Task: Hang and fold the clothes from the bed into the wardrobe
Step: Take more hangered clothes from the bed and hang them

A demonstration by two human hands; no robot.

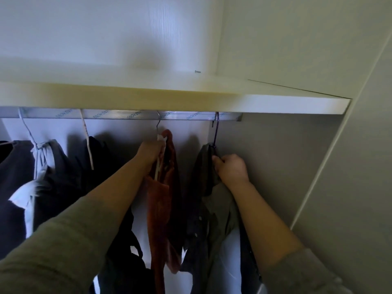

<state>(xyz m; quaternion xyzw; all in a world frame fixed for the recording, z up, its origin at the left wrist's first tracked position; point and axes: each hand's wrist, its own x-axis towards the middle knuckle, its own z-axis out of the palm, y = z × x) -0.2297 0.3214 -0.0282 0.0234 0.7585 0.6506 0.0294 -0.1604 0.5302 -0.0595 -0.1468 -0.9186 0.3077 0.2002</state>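
Observation:
Under a white shelf [275, 105] runs the wardrobe's metal rail [131, 114]. A rust-red garment [163, 209] hangs from it on a wire hanger [158, 124]; my left hand [151, 152] grips that hanger and the garment's top. Further right, a dark olive garment [203, 183] hangs on a dark hanger [216, 132] hooked near the rail's right end. My right hand [231, 168] grips the hanger's neck together with the olive cloth.
Dark and grey clothes [48, 166] hang on white hangers at the left. A black garment [123, 262] hangs below my left forearm. The wardrobe's side wall [286, 166] stands close on the right, just past my right hand.

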